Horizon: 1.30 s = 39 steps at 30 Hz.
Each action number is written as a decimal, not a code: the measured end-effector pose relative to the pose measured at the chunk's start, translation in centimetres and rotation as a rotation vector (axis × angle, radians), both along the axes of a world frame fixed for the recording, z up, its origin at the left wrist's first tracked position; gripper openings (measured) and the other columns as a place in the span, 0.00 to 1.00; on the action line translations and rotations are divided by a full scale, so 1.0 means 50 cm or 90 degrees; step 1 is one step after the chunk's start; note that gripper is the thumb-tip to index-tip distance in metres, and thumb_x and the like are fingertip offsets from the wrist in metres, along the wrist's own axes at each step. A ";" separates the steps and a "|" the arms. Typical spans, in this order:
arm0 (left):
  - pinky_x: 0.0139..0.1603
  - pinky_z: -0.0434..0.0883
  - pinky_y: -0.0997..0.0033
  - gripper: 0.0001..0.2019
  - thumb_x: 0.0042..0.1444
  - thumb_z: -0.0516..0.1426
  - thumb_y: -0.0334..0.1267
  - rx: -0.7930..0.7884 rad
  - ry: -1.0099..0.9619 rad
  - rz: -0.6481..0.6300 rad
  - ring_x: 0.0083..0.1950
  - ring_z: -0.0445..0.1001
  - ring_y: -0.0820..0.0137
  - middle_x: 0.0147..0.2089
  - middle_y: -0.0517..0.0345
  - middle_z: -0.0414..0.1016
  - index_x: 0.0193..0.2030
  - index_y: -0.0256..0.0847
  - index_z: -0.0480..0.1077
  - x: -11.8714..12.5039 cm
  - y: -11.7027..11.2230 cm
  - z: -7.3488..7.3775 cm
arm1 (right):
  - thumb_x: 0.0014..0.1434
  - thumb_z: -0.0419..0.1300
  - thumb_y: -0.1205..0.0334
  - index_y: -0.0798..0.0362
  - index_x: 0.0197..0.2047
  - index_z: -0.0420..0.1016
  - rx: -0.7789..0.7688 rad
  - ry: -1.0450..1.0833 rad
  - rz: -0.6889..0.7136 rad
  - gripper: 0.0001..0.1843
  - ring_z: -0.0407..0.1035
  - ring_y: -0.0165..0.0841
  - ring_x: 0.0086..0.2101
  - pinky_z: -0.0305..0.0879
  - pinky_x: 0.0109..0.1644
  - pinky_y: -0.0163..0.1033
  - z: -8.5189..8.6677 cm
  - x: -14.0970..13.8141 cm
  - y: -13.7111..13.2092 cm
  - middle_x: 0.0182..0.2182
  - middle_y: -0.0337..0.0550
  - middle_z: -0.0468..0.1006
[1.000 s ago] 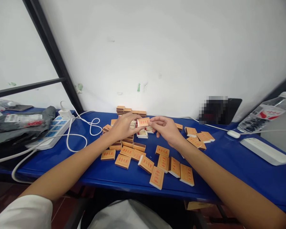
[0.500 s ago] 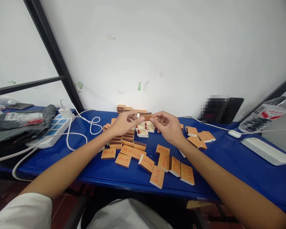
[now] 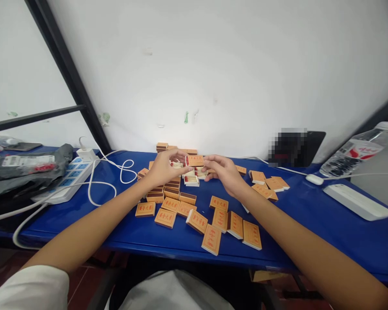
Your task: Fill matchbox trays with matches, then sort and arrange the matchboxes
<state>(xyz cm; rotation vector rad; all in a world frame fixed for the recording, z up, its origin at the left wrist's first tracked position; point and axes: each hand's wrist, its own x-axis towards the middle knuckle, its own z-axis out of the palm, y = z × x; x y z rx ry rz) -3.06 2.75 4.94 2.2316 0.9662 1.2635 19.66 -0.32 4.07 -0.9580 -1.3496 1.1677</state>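
A partly open matchbox (image 3: 195, 161) with an orange printed cover sits between my hands, red match heads showing at its left end. My right hand (image 3: 224, 170) has its fingertips on the right end of this box. Around the left end is my left hand (image 3: 168, 168), thumb and fingers apart; whether they touch the box is hard to see. Just below lie open matchbox trays (image 3: 192, 181) full of red-tipped matches. Stacked closed matchboxes (image 3: 172, 192), dark striking sides showing, are partly hidden by my left hand.
Several loose matchboxes (image 3: 211, 239) are scattered along the near part of the blue table (image 3: 116, 234); others (image 3: 276, 184) lie to the right. A power strip (image 3: 66, 181) with white cables is at left. A plastic bottle (image 3: 358, 148) and a white block (image 3: 357, 201) are at right.
The matchbox has turned from showing its dark striking side to showing its printed face, and match heads now show at its left end. My left thumb and fingers have spread apart.
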 end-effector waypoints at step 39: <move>0.48 0.79 0.62 0.17 0.50 0.73 0.49 0.014 0.102 0.027 0.44 0.82 0.62 0.42 0.50 0.85 0.41 0.39 0.83 -0.062 0.031 0.047 | 0.55 0.75 0.57 0.55 0.30 0.77 -0.095 0.061 -0.107 0.13 0.75 0.29 0.32 0.71 0.28 0.28 0.033 0.061 0.032 0.33 0.44 0.80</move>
